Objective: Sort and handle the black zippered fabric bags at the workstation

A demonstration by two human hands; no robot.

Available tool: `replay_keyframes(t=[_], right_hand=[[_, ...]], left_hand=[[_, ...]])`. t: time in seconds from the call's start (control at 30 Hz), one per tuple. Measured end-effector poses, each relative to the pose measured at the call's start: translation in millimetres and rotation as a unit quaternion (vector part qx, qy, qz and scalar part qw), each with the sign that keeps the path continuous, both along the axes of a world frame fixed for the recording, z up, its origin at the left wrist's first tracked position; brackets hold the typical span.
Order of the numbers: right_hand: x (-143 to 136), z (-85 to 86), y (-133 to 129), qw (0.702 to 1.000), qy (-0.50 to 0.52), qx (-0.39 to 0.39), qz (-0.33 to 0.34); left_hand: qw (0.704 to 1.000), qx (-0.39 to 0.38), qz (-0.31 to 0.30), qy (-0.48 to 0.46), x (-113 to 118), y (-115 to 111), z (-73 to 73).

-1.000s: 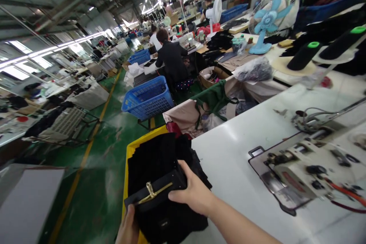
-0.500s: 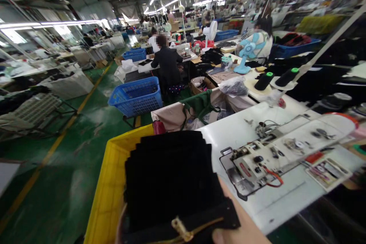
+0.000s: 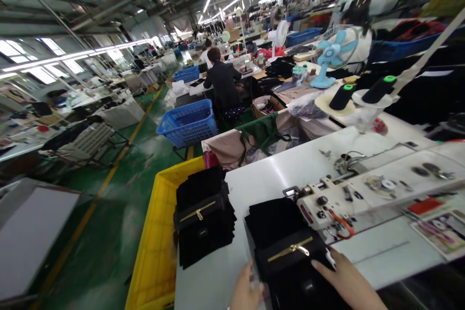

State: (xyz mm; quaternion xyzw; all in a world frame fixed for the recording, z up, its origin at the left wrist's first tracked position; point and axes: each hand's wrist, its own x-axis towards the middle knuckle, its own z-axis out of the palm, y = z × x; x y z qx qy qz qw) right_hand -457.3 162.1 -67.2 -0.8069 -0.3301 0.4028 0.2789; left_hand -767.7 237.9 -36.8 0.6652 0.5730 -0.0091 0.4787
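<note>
A stack of black fabric pieces (image 3: pixel 286 223) is between my hands, in front of the sewing machine's head. Its top piece has a gold zipper (image 3: pixel 290 250) with a metal pull. My right hand (image 3: pixel 341 271) is closed on the stack's right edge, thumb on top. My left hand (image 3: pixel 247 286) closes against the left edge, its fingers partly blurred. I cannot tell whether this stack rests fully on the table. To the left, a second stack of black zippered pieces (image 3: pixel 203 223) lies on the white sewing table (image 3: pixel 214 276), near its left edge.
The sewing machine (image 3: pixel 356 193) takes up the table's right side, with black thread cones (image 3: pixel 341 98) behind it. A yellow bin (image 3: pixel 152 232) stands against the left edge. Beyond are a blue basket (image 3: pixel 189 123), a light-blue fan (image 3: pixel 329 60) and a seated person (image 3: pixel 221 82).
The black stack that filled the near view is no longer raised before me. Two stacks now show at table level, with my hands at the right one. The view has turned slightly left.
</note>
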Motion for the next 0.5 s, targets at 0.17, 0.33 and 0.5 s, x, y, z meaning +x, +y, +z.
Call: replay_keyframes(t=[0.17, 0.33, 0.5], right_hand=[[-53.5, 60.3, 9.9, 0.983, -0.045, 0.163, 0.064], [-155.8, 112.6, 109.9, 0.957, 0.156, 0.224, 0.103], [-222.4, 96.7, 181.1, 0.963, 0.185, 0.197, -0.002]], left_hand=[[0.958, 0.232, -0.17, 0.026, -43.3, 95.4, 93.0], [0.884, 0.274, -0.376, 0.059, -51.6, 220.3, 135.6], [0.812, 0.231, -0.531, 0.069, -46.8, 273.8, 129.4]])
